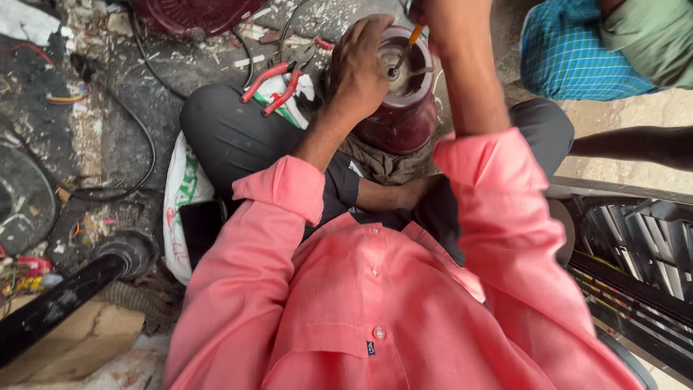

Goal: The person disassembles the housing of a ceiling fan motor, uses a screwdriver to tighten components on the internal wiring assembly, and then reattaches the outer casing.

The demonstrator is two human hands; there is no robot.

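Note:
I sit cross-legged in a pink shirt with a dark red round motor housing (pixel 404 115) between my knees. My left hand (pixel 359 65) lies over its top left rim and steadies it. My right hand (pixel 426 11) is mostly cut off by the top edge of the picture and holds a screwdriver with an orange handle (pixel 413 37), whose tip points down into the middle of the housing. Red-handled pliers (pixel 274 85) rest on my left knee beside a white cloth.
Black cables (pixel 144 137) and scraps litter the dark floor at left. A black pole (pixel 65 300) lies at lower left. A dark slatted grille (pixel 635 253) stands at right. Another person in blue checked cloth (pixel 570 50) sits at upper right.

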